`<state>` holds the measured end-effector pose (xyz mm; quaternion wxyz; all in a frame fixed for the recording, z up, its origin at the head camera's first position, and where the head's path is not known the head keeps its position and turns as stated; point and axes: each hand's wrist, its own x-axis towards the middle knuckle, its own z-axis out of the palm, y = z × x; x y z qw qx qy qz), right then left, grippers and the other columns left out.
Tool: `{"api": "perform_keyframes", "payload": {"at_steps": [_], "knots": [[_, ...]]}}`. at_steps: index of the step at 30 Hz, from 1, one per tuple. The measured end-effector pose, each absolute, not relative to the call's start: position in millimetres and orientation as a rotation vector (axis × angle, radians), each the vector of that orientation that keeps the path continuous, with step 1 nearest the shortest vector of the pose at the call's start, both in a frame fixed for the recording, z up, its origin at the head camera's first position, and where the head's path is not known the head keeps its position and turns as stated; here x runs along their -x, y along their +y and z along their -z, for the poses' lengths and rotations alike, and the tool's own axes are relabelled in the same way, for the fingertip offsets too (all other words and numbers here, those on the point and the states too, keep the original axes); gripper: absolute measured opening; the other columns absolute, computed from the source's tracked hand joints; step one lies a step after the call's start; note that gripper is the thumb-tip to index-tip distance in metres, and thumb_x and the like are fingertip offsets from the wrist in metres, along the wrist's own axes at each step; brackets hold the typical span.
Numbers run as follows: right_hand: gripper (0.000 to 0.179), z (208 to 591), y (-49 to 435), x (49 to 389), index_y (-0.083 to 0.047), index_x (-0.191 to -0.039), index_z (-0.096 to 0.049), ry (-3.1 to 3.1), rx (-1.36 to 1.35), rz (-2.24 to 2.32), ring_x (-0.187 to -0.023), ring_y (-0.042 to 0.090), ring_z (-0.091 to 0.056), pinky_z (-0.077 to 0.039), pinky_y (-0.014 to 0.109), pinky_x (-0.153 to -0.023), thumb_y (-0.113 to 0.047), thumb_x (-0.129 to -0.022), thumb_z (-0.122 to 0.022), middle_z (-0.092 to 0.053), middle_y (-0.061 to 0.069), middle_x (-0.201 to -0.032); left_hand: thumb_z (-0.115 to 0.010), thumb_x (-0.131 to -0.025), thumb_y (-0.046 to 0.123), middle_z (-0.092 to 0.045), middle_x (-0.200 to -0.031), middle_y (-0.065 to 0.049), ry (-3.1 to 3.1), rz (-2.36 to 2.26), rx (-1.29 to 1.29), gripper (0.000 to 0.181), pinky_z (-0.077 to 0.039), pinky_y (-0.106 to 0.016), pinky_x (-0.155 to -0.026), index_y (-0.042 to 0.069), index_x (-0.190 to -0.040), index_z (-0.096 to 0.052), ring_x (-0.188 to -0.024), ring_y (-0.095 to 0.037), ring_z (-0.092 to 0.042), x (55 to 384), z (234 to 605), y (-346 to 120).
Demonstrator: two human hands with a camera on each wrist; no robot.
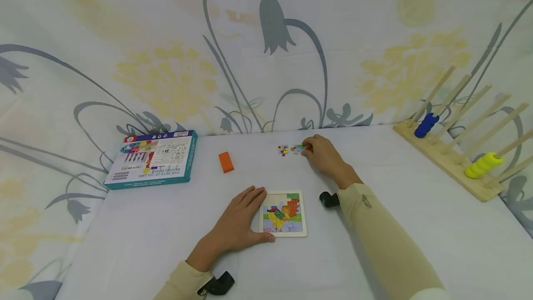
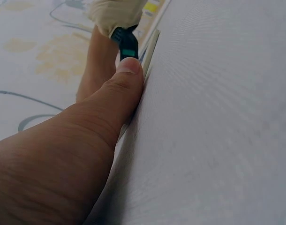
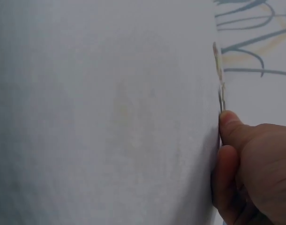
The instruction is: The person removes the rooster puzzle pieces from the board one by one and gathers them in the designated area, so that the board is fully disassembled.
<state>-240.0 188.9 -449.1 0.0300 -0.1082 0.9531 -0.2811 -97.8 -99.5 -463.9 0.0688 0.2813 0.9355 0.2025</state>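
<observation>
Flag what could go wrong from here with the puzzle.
1. The right hand is on the right loose piece, close beside the left loose piece; sliding it left could knock that one.
2. The left hand touches the tray along its left side; a push there might skew it.
3. The set pieces border an unfilled upper-left area, so a bump could shift some into it.

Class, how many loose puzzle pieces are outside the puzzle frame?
2 visible: a red-and-yellow piece on the table, and a bluish-green piece to its right, at the right hand. That hand may hide others.
</observation>
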Motion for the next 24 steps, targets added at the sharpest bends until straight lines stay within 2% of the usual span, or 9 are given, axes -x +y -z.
{"api": "perform_keyframes", "payload": {"at_steps": [8, 24], "knots": [[0.031, 446.7, 188.5, 247.5, 0.0, -0.126, -0.068, 2.913, 0.321, 0.836, -0.109, 0.033, -0.062, -0.052, 0.046, -0.098, -0.017, -0.101, -0.065, -0.063, 0.019, -0.118, -0.077, -0.076, 0.07, -0.035, -0.166, -0.003, 2.817, -0.607, -0.836, 0.11, -0.029, -0.053, -0.125, 0.012, -0.16, -0.035, -0.156, -0.03, -0.025, 97.5, 463.1, -99.1], [0.032, 448.2, 193.6, 248.9, -0.004, -0.127, -0.068, 2.877, 0.276, 0.912, -0.098, 0.026, -0.06, -0.051, 0.039, -0.088, -0.022, -0.1, -0.066, -0.063, 0.015, -0.116, -0.077, -0.076, 0.07, -0.035, -0.166, -0.004, 2.818, -0.611, -0.842, 0.11, -0.029, -0.053, -0.125, 0.012, -0.16, -0.035, -0.156, -0.03, -0.025, 97.4, 463.1, -99.1]]}}
